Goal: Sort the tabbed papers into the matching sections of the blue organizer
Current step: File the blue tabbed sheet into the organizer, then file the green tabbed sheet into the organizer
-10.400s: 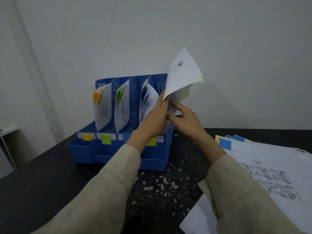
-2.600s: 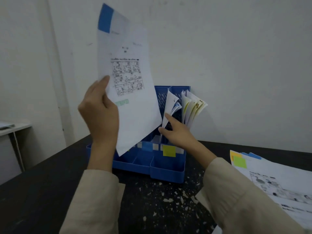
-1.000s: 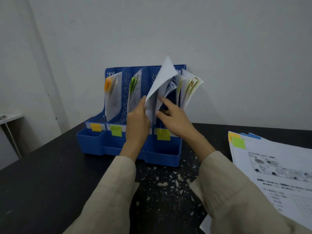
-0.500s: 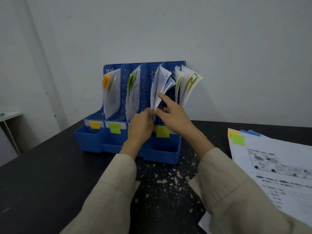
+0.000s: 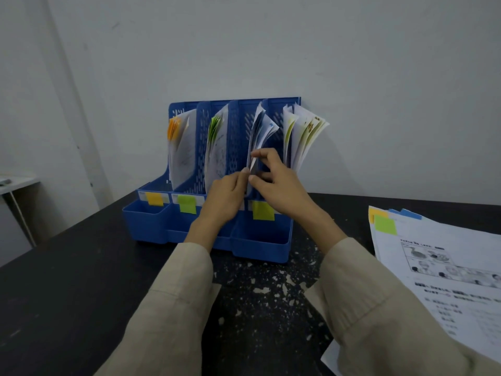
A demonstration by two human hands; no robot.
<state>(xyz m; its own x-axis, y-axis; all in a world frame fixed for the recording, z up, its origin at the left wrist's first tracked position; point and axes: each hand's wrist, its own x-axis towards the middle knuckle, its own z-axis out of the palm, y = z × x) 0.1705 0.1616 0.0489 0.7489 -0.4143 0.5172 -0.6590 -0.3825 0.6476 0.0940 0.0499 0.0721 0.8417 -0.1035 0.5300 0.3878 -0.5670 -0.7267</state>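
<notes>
Both hands meet at the blue organizer's [image 5: 260, 240] third section. The right hand [image 5: 279, 185] and left hand [image 5: 226, 196] pinch the papers [image 5: 261, 131] standing there.

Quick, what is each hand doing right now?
Left hand: fingertips pinch the lower edge of the papers in the third section.
Right hand: fingers curled around those same papers.
</notes>
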